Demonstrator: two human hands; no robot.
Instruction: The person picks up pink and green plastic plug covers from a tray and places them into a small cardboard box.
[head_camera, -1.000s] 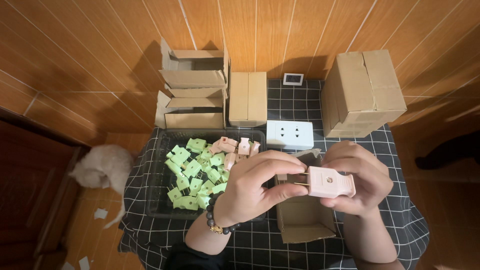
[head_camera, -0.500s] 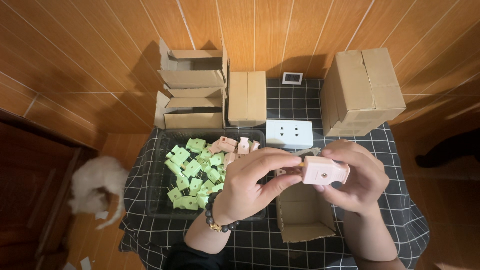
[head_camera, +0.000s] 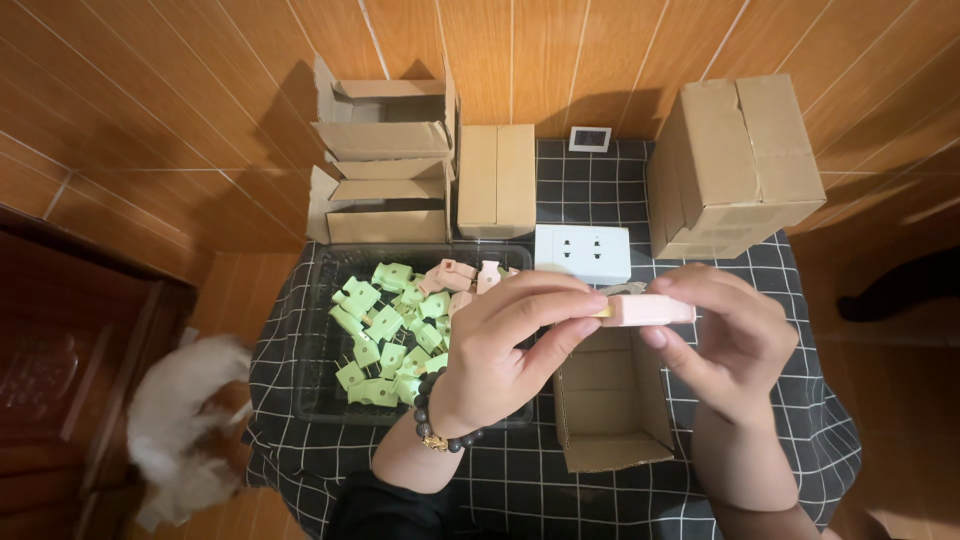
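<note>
Both hands grip it: left hand (head_camera: 500, 345) and right hand (head_camera: 735, 335) pinch a pink plug (head_camera: 640, 310) above the open carton (head_camera: 610, 405). Left of that carton, a black tray (head_camera: 315, 390) holds green plugs (head_camera: 385, 335); behind it sit a white socket block (head_camera: 583, 254) and a tall brown box (head_camera: 735, 165).

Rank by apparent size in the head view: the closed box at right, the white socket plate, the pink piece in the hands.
1. closed box
2. white socket plate
3. pink piece, though nearer the camera and partly covered by fingers

Your left hand (head_camera: 505, 345) hides part of the black tray (head_camera: 318, 400); the white animal (head_camera: 185, 425) is blurred.
</note>
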